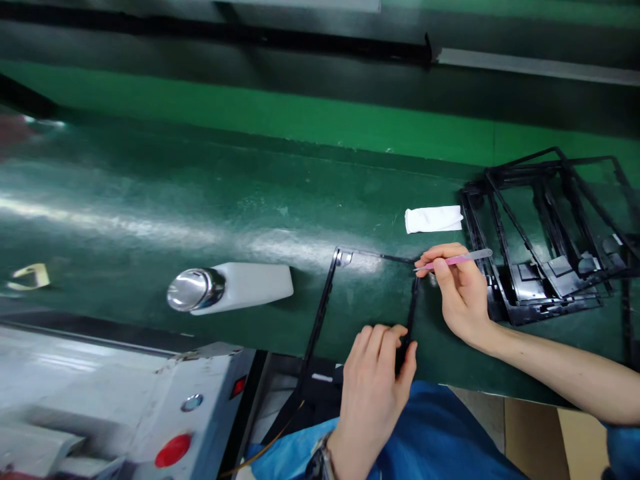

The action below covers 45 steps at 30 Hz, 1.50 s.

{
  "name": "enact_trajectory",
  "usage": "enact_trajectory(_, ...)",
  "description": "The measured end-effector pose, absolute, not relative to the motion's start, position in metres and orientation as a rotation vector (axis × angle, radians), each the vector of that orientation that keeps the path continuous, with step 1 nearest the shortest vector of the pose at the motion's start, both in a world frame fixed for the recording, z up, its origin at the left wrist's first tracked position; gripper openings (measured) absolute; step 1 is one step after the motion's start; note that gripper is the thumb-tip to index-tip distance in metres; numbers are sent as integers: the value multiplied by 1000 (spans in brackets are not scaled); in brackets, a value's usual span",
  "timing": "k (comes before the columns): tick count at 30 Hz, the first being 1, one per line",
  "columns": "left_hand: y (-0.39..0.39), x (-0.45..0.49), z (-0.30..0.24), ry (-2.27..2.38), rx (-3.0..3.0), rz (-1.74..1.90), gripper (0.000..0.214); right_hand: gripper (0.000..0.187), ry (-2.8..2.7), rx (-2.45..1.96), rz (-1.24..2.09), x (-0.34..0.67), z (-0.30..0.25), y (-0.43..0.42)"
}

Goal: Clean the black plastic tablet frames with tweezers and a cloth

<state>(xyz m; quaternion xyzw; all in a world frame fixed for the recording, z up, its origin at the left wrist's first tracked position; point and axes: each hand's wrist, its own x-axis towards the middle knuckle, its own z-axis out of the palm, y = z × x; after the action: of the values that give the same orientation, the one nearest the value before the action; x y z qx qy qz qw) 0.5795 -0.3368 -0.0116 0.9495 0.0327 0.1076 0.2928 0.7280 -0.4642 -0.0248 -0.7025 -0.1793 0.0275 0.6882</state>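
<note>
- Currently, on my head feed, the black frame point(320, 313) lies just right of the centre of the view, its far side flat on the green table point(125, 173) and its left bar running down past the table's near edge.
- My left hand point(375, 377), low and right of centre, has its thumb and fingers bent in on the frame's right bar, with the bar between them; I can't see how firmly they press.
- My right hand point(463, 297), right of centre, pinches the pink tweezers point(457, 259) between thumb and fingers, with hardly any opening.
- The tweezers point left at the frame's upper right corner; I can't tell whether the tips touch it or stand apart.
- Just above the right hand I see a folded white cloth point(434, 219).
- At the right edge, more black frames point(530, 291) lie in an overlapping pile, some turned askew.
- Left of centre, a white bottle point(257, 285) lies with its shiny metal cap point(193, 291) to the left.
- In the lower left corner, a pale machine point(165, 393) shows a red button point(173, 451).
</note>
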Motion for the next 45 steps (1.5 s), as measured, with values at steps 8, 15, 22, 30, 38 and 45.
enact_trajectory(8, -321, 604, -10, 44, 2570, 275, 16, 18, -402, -1588, 57, 729, -24, -464)
enact_trajectory(15, -343, 580, -4, 20, 2397, 153, 18, 18, -345, -1590, 39, 728, -22, -463)
enact_trajectory(22, -300, 612, 20, -84, 2500, 272, 12, 29, -549, -1698, -131, 726, -10, -469)
enact_trajectory(30, -279, 675, -3, -194, 2649, 454, 10, 25, -754, -1914, -253, 730, -5, -472)
enact_trajectory(38, -275, 636, -10, -244, 2695, 419, 8, 18, -1017, -2157, -22, 731, -21, -474)
enact_trajectory(45, -278, 635, -15, -294, 2677, 462, 9, 20, -1052, -2099, 1, 731, -25, -473)
